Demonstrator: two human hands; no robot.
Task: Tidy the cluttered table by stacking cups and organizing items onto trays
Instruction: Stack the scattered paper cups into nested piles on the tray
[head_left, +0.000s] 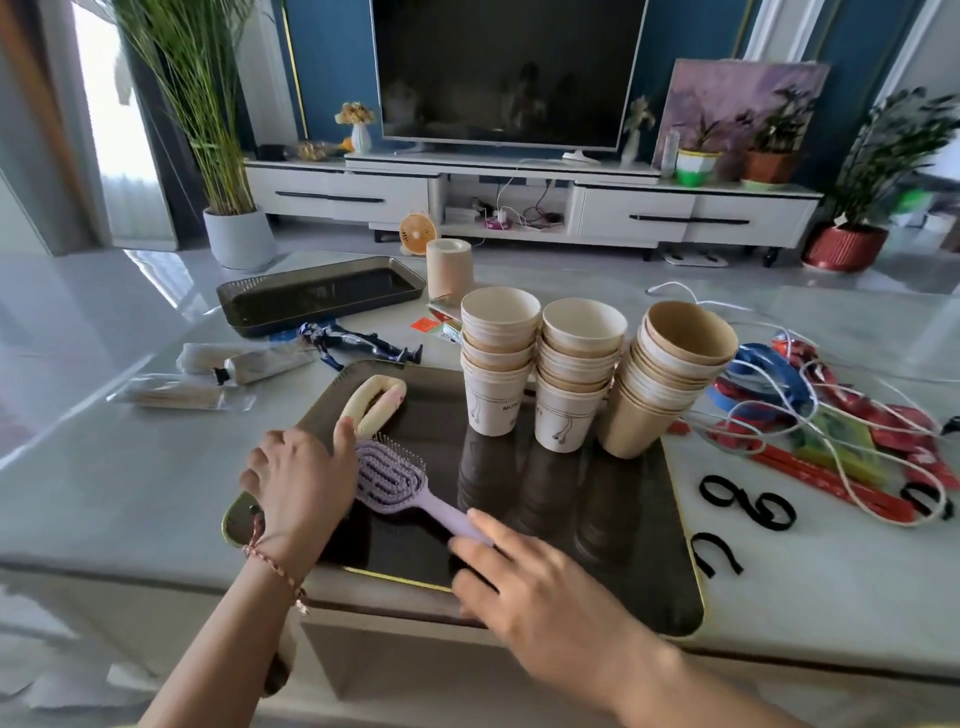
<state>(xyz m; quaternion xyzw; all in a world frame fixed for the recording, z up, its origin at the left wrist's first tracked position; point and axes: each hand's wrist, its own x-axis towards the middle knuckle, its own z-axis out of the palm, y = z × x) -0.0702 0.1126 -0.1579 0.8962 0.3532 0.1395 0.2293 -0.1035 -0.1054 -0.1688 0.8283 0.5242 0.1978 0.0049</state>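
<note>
Left hand (296, 483): at the near tray's (613, 561) left edge, its thumb lies straight against the purple hairbrush (395, 480) head. The fingers curl under, tips hidden, so we cannot tell whether they grip anything.
Right hand (540, 587): blurred, it covers the handle's end. We cannot tell whether it pinches the handle or merely touches it.
Hairbrush: lies on the tray's near-left part, bristles up.
Cup stacks: three stand along the tray's far edge, left (498, 358), middle (576, 374) and right (665, 379), the last leaning.
Cream loop (374, 405): at the tray's far-left corner; we cannot name it.
Around: a far tray (317, 296), toy figure (358, 343) and tubes (249, 361) to the left. A white cable (831, 431) tangled over ribbons (769, 374) and black straps (748, 501) to the right.
</note>
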